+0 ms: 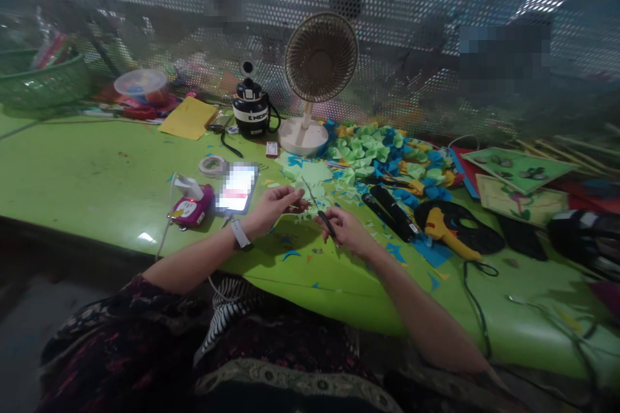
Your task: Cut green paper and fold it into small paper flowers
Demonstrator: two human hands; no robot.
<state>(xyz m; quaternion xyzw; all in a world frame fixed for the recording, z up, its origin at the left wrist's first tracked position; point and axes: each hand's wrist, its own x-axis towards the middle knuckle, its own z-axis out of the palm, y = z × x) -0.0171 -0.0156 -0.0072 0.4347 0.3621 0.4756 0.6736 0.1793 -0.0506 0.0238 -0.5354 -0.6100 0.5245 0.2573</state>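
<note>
My right hand (343, 230) is closed around the dark handles of a pair of scissors (325, 219), whose blades point up and to the left. Just left of the blades, my left hand (277, 206) pinches what looks like a small piece of light green paper (302, 186); its edges blend into the paper behind. Beneath and beyond both hands lie a larger pale green sheet (310, 169) and many small green scraps. A heap of folded green, blue and yellow paper flowers (371, 151) rests behind my right hand.
A white fan (304, 137) and a black bottle (250, 117) stand at the back. Left are a lit phone (237, 188), a tape roll (212, 166) and a purple charging device (191, 208). Right are a black stapler (390, 213), a yellow glue gun (445, 232) and decorated cards (520, 171).
</note>
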